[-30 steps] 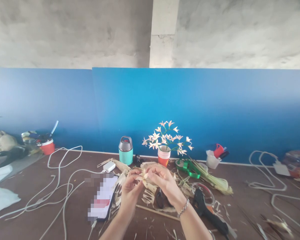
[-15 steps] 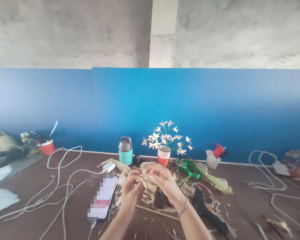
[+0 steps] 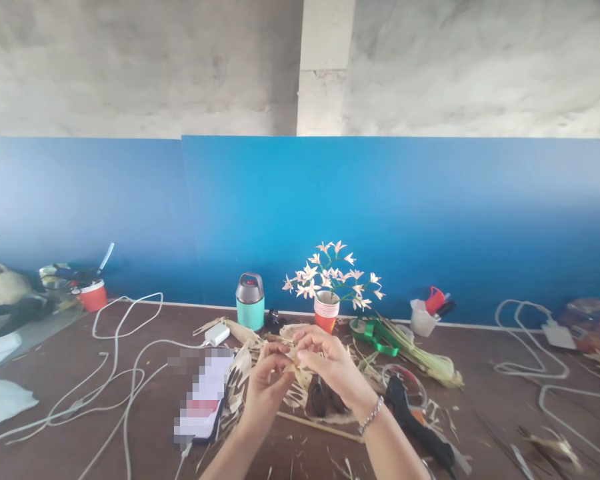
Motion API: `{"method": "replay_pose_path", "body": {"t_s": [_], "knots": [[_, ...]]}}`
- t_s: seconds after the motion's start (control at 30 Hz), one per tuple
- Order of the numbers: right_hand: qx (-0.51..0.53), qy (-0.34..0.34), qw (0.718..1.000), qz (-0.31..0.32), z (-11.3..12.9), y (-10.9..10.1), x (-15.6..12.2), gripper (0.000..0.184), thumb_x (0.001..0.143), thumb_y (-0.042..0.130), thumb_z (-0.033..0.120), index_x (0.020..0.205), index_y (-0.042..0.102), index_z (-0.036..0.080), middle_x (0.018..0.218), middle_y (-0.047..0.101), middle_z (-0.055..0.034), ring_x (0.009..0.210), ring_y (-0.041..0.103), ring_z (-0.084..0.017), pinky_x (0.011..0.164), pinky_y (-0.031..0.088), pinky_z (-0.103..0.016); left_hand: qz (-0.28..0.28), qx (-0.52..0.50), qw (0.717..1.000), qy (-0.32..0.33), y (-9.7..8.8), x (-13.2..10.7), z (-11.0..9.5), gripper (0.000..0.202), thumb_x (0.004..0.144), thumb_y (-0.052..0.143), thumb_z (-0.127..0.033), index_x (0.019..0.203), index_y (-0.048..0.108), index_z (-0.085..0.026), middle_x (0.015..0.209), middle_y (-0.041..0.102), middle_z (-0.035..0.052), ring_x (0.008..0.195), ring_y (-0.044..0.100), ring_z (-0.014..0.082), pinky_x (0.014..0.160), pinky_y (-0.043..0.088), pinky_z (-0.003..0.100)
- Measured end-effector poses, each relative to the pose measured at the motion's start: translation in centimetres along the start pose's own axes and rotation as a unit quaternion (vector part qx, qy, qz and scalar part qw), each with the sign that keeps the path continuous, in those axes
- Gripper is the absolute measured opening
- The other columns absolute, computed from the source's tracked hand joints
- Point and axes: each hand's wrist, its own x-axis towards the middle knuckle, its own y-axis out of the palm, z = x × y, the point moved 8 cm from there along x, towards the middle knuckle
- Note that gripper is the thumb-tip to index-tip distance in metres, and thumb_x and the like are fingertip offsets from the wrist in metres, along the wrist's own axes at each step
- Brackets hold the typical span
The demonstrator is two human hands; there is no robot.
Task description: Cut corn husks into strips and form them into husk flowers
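Close together above the middle of the table, my left hand (image 3: 266, 381) and my right hand (image 3: 333, 367) both pinch a small pale husk flower (image 3: 297, 369). Its petals show between the fingertips, partly covered by them. Under the hands lie dark-handled scissors (image 3: 319, 399) and cut pieces of dry husk (image 3: 295, 395). Beyond them, a stack of paper cups (image 3: 326, 313) holds stems bearing several finished pale flowers (image 3: 333, 275). A black glue gun (image 3: 416, 427) rests to the right of my right forearm.
Left of my hands are a phone (image 3: 203, 407), a white charger (image 3: 217, 334) and loose white cables (image 3: 130, 373). A turquoise flask (image 3: 251, 312) stands behind. Green ribbon (image 3: 375, 337), a husk bundle (image 3: 437, 367) and a white pen cup (image 3: 423, 320) are to the right.
My fingers have shifted slightly around the husk flower, turning it a little, and both hands have moved slightly right. The things on the table stay in place.
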Motion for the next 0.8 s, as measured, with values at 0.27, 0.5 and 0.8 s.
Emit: {"method": "replay_pose_path", "body": {"t_s": [0.27, 0.5, 0.8], "knots": [[-0.047, -0.010, 0.999, 0.009, 0.0, -0.2, 0.1, 0.010, 0.071, 0.056, 0.017, 0.065, 0.064, 0.019, 0.098, 0.063, -0.0051, 0.088, 0.058, -0.019, 0.077, 0.044, -0.032, 0.027, -0.013, 0.999, -0.011, 0.4, 0.0, 0.3, 0.007, 0.069, 0.069, -0.025, 0.066, 0.067, -0.020, 0.096, 0.055, 0.0070, 0.098, 0.051, 0.0246, 0.082, 0.040, 0.031], [-0.041, -0.019, 0.999, 0.009, 0.3, -0.1, 0.0, 0.009, 0.074, 0.059, 0.023, 0.069, 0.066, 0.019, 0.093, 0.064, -0.0056, 0.089, 0.059, -0.020, 0.073, 0.045, -0.030, 0.015, -0.045, 0.998, -0.034, 0.4, 0.0, 0.7, 0.013, 0.067, 0.073, -0.030, 0.064, 0.068, -0.018, 0.095, 0.056, 0.0070, 0.098, 0.052, 0.0247, 0.083, 0.041, 0.032], [-0.095, 0.050, 0.994, 0.005, 0.2, -2.2, -0.7, 0.028, 0.073, 0.065, 0.039, 0.056, 0.058, 0.018, 0.056, 0.052, 0.0021, 0.048, 0.037, -0.008, 0.045, 0.028, -0.023, -0.054, -0.034, 0.996, -0.055, -0.7, 0.0, 1.2, 0.024, 0.062, 0.075, -0.040, 0.061, 0.067, -0.017, 0.093, 0.061, 0.0074, 0.086, 0.056, 0.0229, 0.073, 0.044, 0.031]]}}
